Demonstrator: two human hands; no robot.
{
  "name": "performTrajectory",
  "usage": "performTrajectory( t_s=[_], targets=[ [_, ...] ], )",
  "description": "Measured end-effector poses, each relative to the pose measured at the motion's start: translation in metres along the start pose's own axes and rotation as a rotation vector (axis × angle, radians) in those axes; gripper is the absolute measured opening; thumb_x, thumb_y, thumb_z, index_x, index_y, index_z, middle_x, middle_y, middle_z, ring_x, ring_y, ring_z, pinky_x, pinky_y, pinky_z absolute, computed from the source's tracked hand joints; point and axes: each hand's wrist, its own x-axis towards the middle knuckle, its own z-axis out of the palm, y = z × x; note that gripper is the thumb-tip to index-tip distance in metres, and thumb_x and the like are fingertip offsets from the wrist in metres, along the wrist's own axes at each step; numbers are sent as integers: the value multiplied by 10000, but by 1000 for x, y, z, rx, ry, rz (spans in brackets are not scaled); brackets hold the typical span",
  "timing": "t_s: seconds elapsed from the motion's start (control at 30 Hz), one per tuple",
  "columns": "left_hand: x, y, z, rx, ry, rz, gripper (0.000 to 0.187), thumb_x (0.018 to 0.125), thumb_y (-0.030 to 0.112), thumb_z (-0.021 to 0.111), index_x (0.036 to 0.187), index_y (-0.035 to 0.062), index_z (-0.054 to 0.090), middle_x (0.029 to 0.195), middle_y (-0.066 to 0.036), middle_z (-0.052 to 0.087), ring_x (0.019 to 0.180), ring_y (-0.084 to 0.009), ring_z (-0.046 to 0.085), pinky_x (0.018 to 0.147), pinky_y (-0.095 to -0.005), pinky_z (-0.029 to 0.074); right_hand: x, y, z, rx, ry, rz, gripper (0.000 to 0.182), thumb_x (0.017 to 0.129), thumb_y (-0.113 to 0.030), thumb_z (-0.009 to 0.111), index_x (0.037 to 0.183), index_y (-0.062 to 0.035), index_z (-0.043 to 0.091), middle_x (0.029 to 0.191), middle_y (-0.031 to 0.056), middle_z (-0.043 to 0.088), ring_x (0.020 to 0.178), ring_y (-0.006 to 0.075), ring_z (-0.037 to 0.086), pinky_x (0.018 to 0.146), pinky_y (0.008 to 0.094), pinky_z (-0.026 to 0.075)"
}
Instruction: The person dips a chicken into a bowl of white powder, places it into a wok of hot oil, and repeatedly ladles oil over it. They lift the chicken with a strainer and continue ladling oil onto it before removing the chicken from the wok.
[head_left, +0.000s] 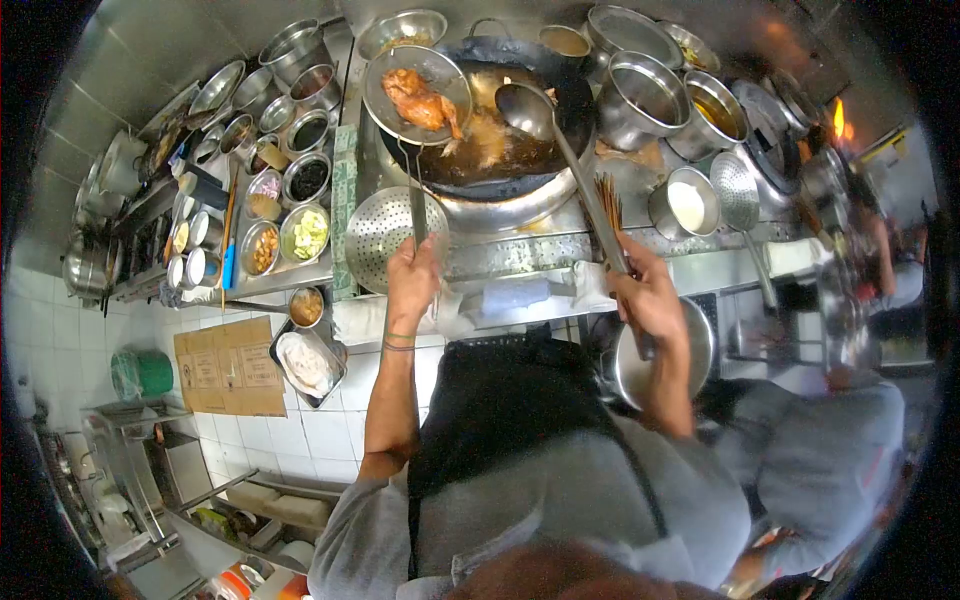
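My left hand [413, 282] is closed round the handle of a round mesh strainer [453, 83], held over the left side of a large black wok [566, 150]. A browned whole bird [418, 101], perhaps a chicken or duck, lies in the strainer. Dark oil [485, 160] with paler bubbling patches fills the wok. My right hand [645, 290] grips the long handle of a steel ladle [526, 108], its bowl over the oil. Under the strainer's handle, a perforated metal strainer [385, 235] rests on the stove edge.
Metal bowls with chopped greens [310, 232] and other ingredients crowd the left counter. Steel pots [640, 95] and a perforated skimmer [737, 190] stand right of the wok. A flame [839, 120] burns at the far right. A co-worker in grey [820, 470] is close on my right.
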Motion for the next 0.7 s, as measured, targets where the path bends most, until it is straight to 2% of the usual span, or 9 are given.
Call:
performTrajectory(
  t_s=[0.07, 0.1, 0.2, 0.23, 0.33, 0.37, 0.53, 0.63, 0.7],
  targets=[
    [4, 5, -5, -3, 11, -10, 159, 985, 170, 509, 922, 53, 596, 594, 44, 450, 477, -56, 405, 413, -232, 342, -5, 2, 3, 57, -8, 80, 631, 799, -8, 566, 1394, 91, 384, 893, 145, 639, 447, 123, 513, 401, 283, 391],
    [5, 7, -7, -3, 14, 9, 168, 982, 178, 517, 880, 57, 575, 591, 41, 450, 468, -51, 397, 407, -232, 335, -3, 2, 14, 56, 57, 88, 614, 805, -21, 565, 1390, 71, 403, 819, 113, 618, 421, 126, 500, 377, 280, 377],
    [3, 20, -8, 37, 31, 18, 170, 978, 185, 527, 875, 57, 571, 589, 39, 451, 457, -52, 391, 402, -230, 327, 18, 5, 33, 117, 67, 149, 619, 813, -45, 559, 1404, 51, 401, 768, 91, 595, 415, 120, 492, 366, 284, 375],
    [4, 22, -9, 46, 46, -3, 172, 974, 197, 533, 930, 46, 604, 595, 36, 461, 444, -52, 390, 394, -229, 318, 28, 11, 32, 294, 31, 154, 368, 864, -52, 550, 1217, 52, 525, 620, 52, 535, 389, 105, 452, 324, 248, 336],
    [7, 24, -15, 39, -1, 0, 206, 963, 210, 543, 1012, 30, 632, 603, 34, 476, 437, -53, 400, 385, -234, 311, 59, 28, 12, 1075, -241, 150, 173, 894, -81, 525, 1048, -3, 517, 703, 41, 540, 411, 88, 460, 307, 251, 367],
    [6, 28, -15, 31, -14, -31, 213, 956, 208, 551, 1031, 27, 635, 605, 33, 482, 434, -54, 403, 381, -232, 306, 60, 15, 12, 1206, -170, 228, 68, 922, -80, 505, 904, -66, 441, 688, 25, 505, 430, 74, 455, 284, 231, 362],
    [11, 42, -13, -100, -120, -168, 232, 932, 170, 567, 1092, 15, 633, 591, 56, 466, 430, -37, 377, 374, -198, 262, 62, 3, 0, 1240, -259, 143, 99, 921, -72, 503, 980, -75, 424, 749, 65, 533, 453, 81, 474, 271, 244, 367],
    [19, 51, -13, -195, -187, -237, 267, 926, 132, 528, 1135, -17, 599, 598, 54, 453, 434, -40, 378, 360, -197, 286, 76, 0, -11, 1244, -363, 164, 137, 915, -63, 508, 1005, -84, 408, 769, 74, 540, 449, 86, 476, 269, 241, 364],
    [23, 52, -16, -226, -201, -255, 241, 909, 154, 536, 1083, 7, 615, 617, 49, 484, 428, -42, 411, 359, -196, 294, 78, -10, -7, 1215, -293, 144, 160, 903, -46, 519, 1035, -61, 429, 756, 77, 544, 435, 89, 477, 269, 235, 361]
  ],
)
